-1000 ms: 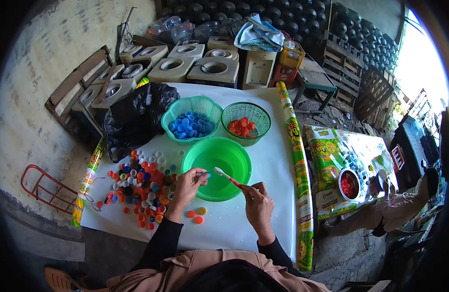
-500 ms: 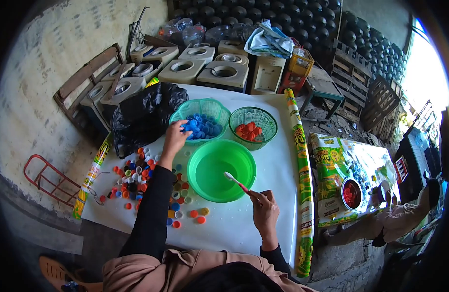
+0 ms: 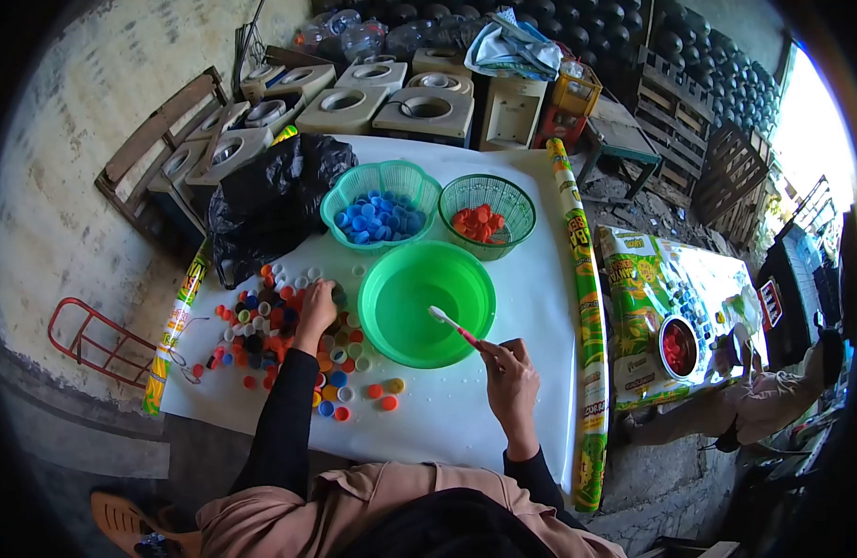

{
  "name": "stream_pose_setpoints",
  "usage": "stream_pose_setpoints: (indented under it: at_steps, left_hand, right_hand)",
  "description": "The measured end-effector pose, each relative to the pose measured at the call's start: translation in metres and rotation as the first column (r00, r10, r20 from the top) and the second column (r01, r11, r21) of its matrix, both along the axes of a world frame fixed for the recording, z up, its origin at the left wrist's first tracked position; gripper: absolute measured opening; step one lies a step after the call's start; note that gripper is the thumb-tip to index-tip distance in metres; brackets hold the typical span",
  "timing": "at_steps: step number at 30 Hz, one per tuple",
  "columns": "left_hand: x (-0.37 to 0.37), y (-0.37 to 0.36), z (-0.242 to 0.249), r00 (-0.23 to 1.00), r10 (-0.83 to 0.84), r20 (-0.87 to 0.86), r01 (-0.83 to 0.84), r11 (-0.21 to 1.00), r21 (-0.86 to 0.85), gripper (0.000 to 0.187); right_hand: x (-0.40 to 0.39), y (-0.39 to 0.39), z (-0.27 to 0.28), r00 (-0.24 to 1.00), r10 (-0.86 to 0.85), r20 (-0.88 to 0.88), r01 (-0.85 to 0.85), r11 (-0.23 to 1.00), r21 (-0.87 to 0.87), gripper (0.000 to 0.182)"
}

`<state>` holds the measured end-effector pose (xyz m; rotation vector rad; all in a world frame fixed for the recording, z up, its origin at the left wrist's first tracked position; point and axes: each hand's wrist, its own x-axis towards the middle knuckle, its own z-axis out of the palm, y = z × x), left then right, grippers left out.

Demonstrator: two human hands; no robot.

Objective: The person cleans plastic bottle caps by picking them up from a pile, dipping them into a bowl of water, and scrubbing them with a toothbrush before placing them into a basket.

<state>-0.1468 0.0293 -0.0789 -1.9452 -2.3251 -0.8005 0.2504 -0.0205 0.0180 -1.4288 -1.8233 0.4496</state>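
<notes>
My left hand [image 3: 317, 314] is down at the loose bottle caps [image 3: 254, 327], a mixed pile of red, white, blue and black ones. Its fingers are curled together, and whatever is between them is hidden. In my right hand [image 3: 512, 379] is a toothbrush [image 3: 456, 327] with a white head and a pink-red handle. Its head is over the green basin [image 3: 365, 327], which seems to hold water. Behind the basin, blue caps [image 3: 380, 219] lie in a light green basket [image 3: 334, 200]. Red caps [image 3: 478, 223] lie in a darker green basket [image 3: 521, 200].
A black plastic bag [image 3: 275, 200] rests at the table's back left. Rolled printed wrapping [image 3: 591, 335] edges the white table cover on the right. Beyond, a person [image 3: 772, 405] is beside another table with a pot of red caps [image 3: 678, 346]. Old dispenser casings [image 3: 340, 110] stand behind.
My left hand has left the blue caps in the basket and come down to the loose pile. My right hand still holds the toothbrush over the basin. The view has shifted slightly.
</notes>
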Motion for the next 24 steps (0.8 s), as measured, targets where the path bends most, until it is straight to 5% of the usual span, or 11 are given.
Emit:
stream_pose_setpoints:
  at_steps: [3, 5, 9, 14, 21, 24]
  left_hand:
    - [0.014, -0.003, 0.028, 0.993, 0.036, 0.115, -0.03, 0.998, -0.059, 0.02]
    - [0.029, -0.008, 0.062, 0.896, 0.01, 0.443, 0.001, 1.0, -0.025, 0.02]
    - [0.061, -0.022, 0.089, 0.476, -0.23, 0.849, 0.182, 0.97, 0.161, 0.022]
    - [0.112, -0.034, 0.106, 0.044, -0.221, 0.974, 0.265, 0.943, 0.202, 0.024]
    - [0.136, -0.027, 0.081, -0.02, -0.149, 0.989, 0.184, 0.971, 0.15, 0.023]
    - [0.146, -0.026, 0.081, 0.002, -0.136, 0.991, 0.175, 0.975, 0.133, 0.022]
  right_hand:
    - [-0.005, 0.004, 0.004, 0.999, 0.004, 0.048, -0.005, 1.0, 0.02, 0.013]
    - [-0.009, 0.005, 0.006, 0.997, 0.01, 0.082, -0.012, 1.0, 0.017, 0.014]
    - [-0.019, 0.018, 0.011, 0.987, 0.061, 0.151, -0.067, 0.997, 0.034, 0.015]
    - [-0.034, 0.041, -0.003, 0.927, 0.162, 0.337, -0.183, 0.983, 0.033, 0.021]
    - [-0.034, 0.008, 0.032, 0.999, 0.018, -0.049, -0.017, 0.999, 0.035, 0.013]
    - [-0.03, 0.002, 0.024, 0.999, 0.039, -0.005, -0.039, 0.999, 0.028, 0.013]
